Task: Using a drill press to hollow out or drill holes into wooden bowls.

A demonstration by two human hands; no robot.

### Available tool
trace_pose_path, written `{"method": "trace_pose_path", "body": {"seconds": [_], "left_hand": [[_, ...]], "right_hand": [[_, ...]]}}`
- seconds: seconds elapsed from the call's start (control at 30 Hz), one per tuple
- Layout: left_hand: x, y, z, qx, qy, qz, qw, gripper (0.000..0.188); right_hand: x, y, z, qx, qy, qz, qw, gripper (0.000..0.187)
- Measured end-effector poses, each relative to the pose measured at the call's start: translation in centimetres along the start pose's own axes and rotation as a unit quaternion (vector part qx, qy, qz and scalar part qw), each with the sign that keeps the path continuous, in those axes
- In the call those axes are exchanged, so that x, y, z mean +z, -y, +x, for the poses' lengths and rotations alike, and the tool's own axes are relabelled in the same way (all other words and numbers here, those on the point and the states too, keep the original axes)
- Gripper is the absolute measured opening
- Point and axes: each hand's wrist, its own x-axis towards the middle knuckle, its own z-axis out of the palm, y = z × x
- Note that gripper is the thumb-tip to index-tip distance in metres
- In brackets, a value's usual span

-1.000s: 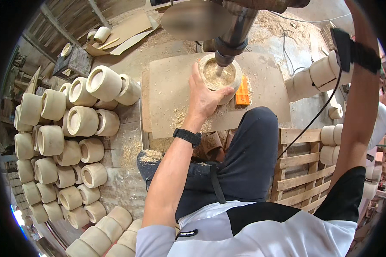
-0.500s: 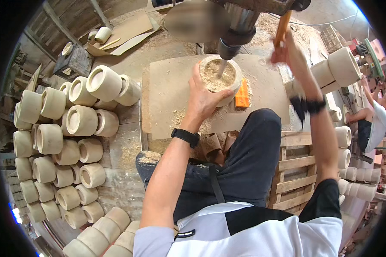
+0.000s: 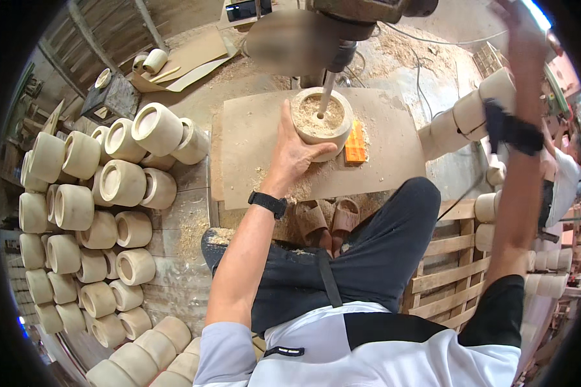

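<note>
My left hand (image 3: 295, 149) is wrapped round the left and near side of a thick-walled round wooden cup (image 3: 341, 131), which stands upright on the work board. Pale shavings cover the inside floor of the cup, and a small dark hole shows in its middle. A drill bit (image 3: 327, 95) of an overhead drill press (image 3: 352, 14) reaches down into the cup, its tip at the hole. Beside the cup lies an orange block (image 3: 354, 147) dusted with shavings. Raised far to the upper right, my right hand (image 3: 515, 18) is smeared by motion; its fingers cannot be made out.
Stacked wooden cups (image 3: 74, 206) fill the left side. The brown board (image 3: 258, 129) carries scattered shavings. More cups (image 3: 468, 116) are lined up at the right, by a slatted pallet (image 3: 442, 264). Another person (image 3: 565, 184) is at the far right. A cable (image 3: 426, 87) lies behind.
The drill chuck and bit have risen, uncovering the hole in the cup. My right hand, earlier at an orange-handled lever, has swung up and right. My left hand stays on the cup.
</note>
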Motion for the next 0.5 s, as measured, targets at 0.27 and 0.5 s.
{"method": "trace_pose_path", "body": {"seconds": [0.27, 0.5], "left_hand": [[1.2, 1.0, 0.3, 0.020, 0.017, -0.111, 0.994, 0.134], [-0.2, -0.4, -1.8, 0.069, 0.017, 0.028, 0.997, 0.128]], "right_hand": [[15.3, 5.7, -27.1, 0.490, 0.417, 0.413, 0.645, 0.038], [13.8, 10.5, -28.1, 0.464, 0.385, 0.397, 0.692, 0.034]]}}
